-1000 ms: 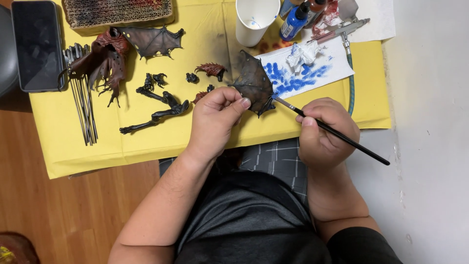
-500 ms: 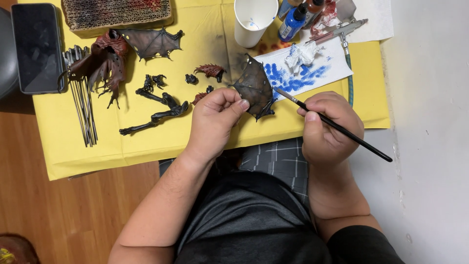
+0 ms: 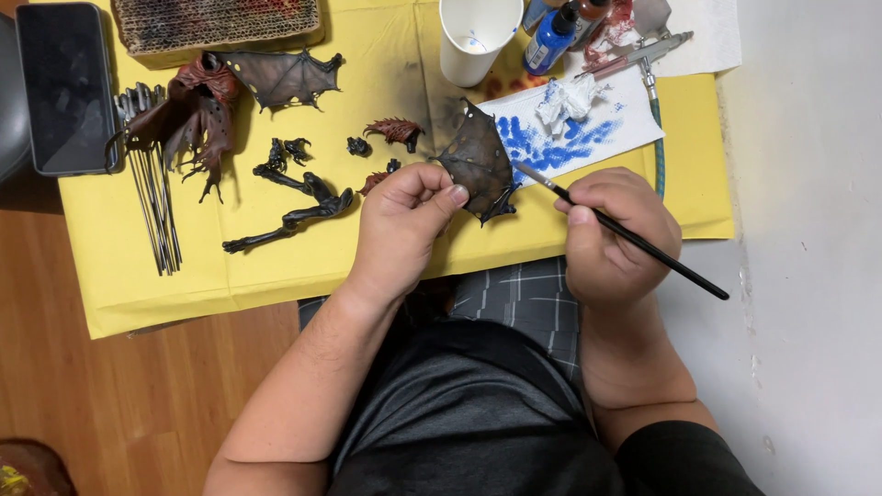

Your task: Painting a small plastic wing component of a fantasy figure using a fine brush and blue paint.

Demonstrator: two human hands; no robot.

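My left hand pinches the lower edge of a dark brown, bat-like model wing and holds it just above the yellow sheet. My right hand grips a thin black paintbrush; its tip points up-left and sits right beside the wing's right edge. Behind the brush lies a white paper towel smeared with blue paint.
On the yellow sheet lie a brown winged model body, a second wing, black limb pieces, small dark parts and several metal rods. A white paper cup, blue paint bottle, airbrush, phone and cardboard block sit farther back.
The brush tip has drawn slightly back from the wing toward the right. My left hand still holds the wing in nearly the same place.
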